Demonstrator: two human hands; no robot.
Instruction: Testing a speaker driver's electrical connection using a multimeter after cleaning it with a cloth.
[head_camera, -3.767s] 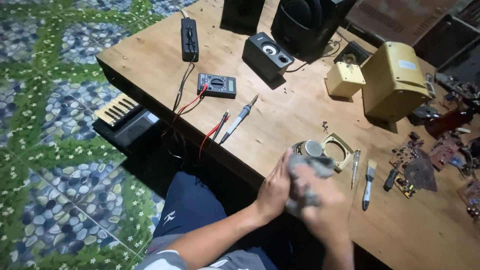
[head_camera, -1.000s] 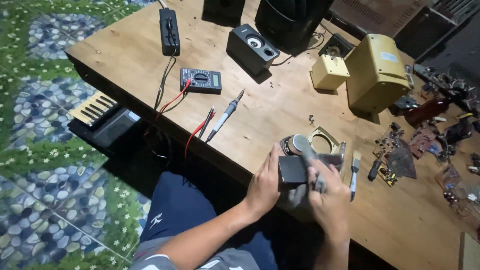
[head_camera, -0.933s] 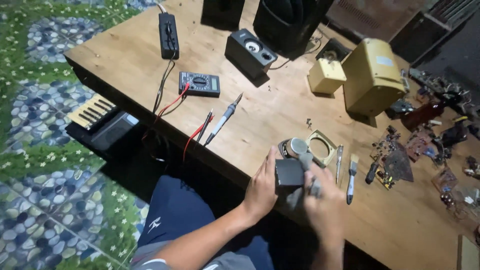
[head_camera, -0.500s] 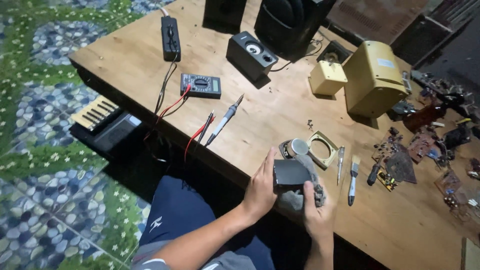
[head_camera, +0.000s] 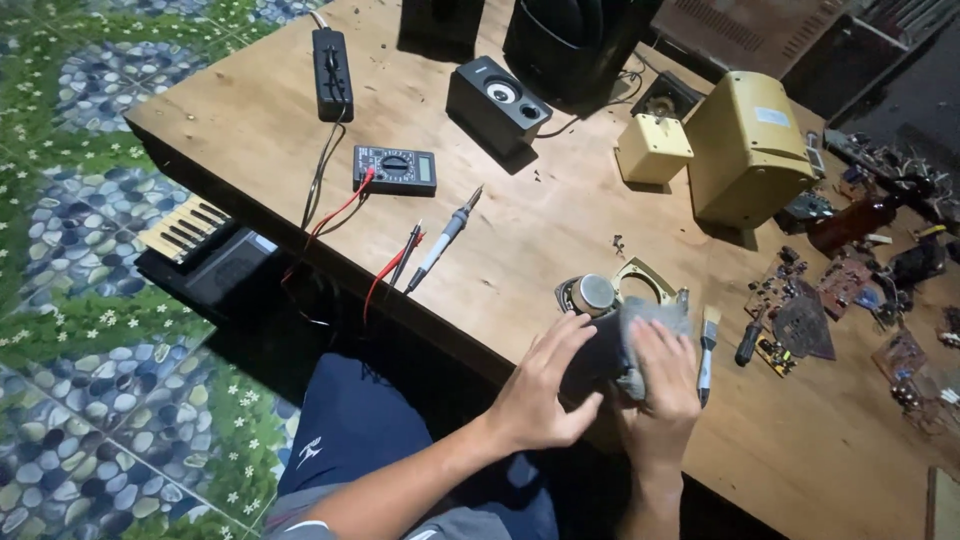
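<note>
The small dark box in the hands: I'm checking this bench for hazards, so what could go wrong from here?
The small dark box is held by the left hand and wiped with a grey cloth under the right hand right at the table edge; a slip could drop it. The brush and speaker driver lie close and could get knocked.

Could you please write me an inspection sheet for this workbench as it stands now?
Surface: wooden table, scuffed, with small debris.
Job's things: dark box-shaped part held at the table edge; grey cloth on it.
Clutter: multimeter, soldering iron, small speaker, yellow casings, brush, circuit boards.
Grips: left hand holds the part; right hand presses the cloth.
Cables: red and black probe leads; power strip.
Surroundings: pebble-pattern floor; small keyboard.
</note>
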